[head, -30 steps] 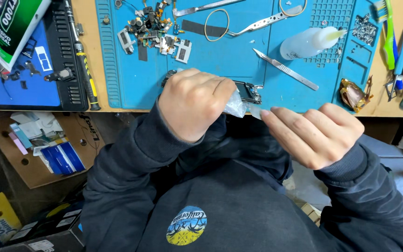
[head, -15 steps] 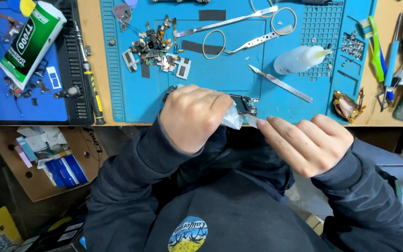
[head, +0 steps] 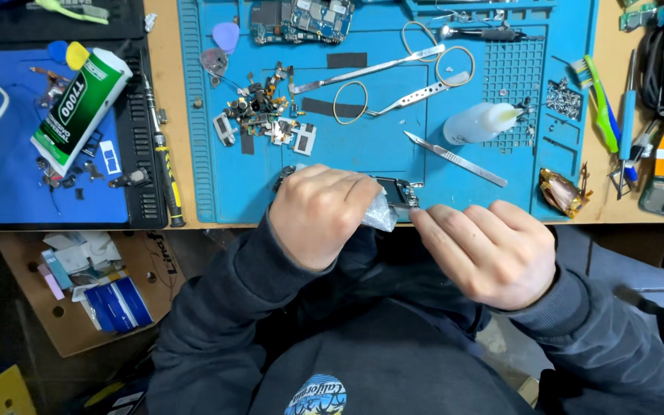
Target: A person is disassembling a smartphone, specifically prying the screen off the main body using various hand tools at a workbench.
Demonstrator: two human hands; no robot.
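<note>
Fingers first: my left hand [head: 324, 219] is curled tight, fingertips pinching a crumpled bit of clear plastic film [head: 382, 215] that pokes out at its three o'clock side. My right hand [head: 489, 250] is mostly closed too, index and thumb tips pressed against the small dark metal-edged part [head: 400, 192] lying at the near edge of the blue work mat [head: 378, 146]. How much of that part the right fingers actually grip, I cannot tell; the left knuckles hide most of it.

Moving outward: at twelve o'clock from the hands sits a heap of tiny components [head: 259, 115], with long tweezers [head: 366, 71] beyond and a second pair [head: 416, 96] beside a wire loop. At one o'clock lies a thin metal blade tool [head: 455, 159], and past it a white squeeze bottle [head: 478, 123] on its side. Far out at ten o'clock, a green and white tube [head: 78, 107] rests on a darker mat, and a screwdriver [head: 161, 165] lies between the two mats.

Risks, as I judge them: the part is right at the table's lip, so a slip could send it into my lap or the floor. A hard tug on the film could tear it or flex the part. The blade is close to my right knuckles.
</note>
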